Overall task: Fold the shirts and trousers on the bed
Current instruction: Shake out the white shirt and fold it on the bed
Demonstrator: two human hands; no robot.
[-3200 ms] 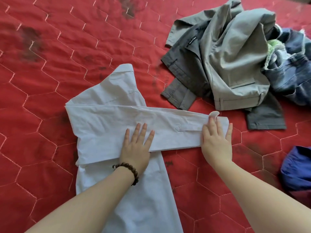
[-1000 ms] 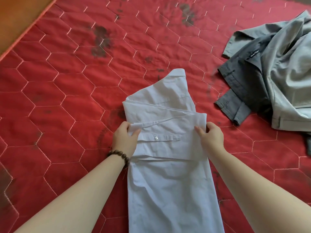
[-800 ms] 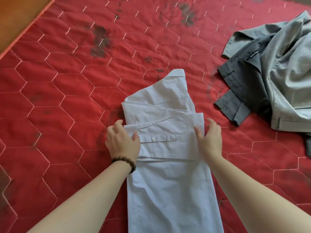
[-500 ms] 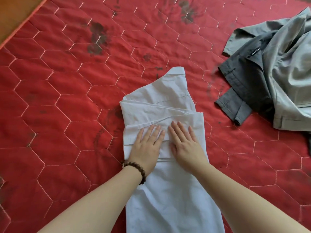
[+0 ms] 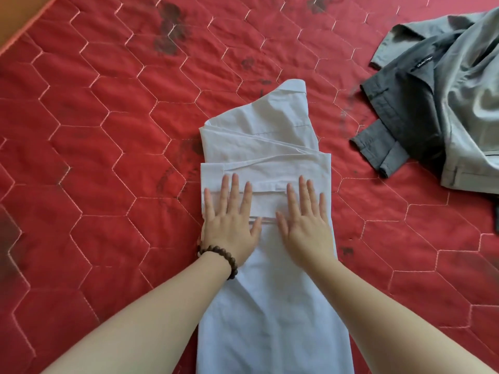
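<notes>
Spread apart since before: left hand [image 5: 229, 225] and right hand [image 5: 303, 228], both open flat, gripping nothing, pressing soft, limp white shirt [image 5: 266, 163] mid-bed [image 5: 108, 157]; lift by hem corners.

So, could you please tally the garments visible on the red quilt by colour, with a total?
White: 1, the partly folded white cotton shirt, pressed flat under the left hand and right hand.
Dark grey: 1, the crumpled dark grey garment.
Light grey: 1, the crumpled light grey garment lying over it.
Total: 3 garments.

Bare red quilt [image 5: 108, 163] lies left; grey clothes pile [image 5: 442, 103] blocks far right.
</notes>
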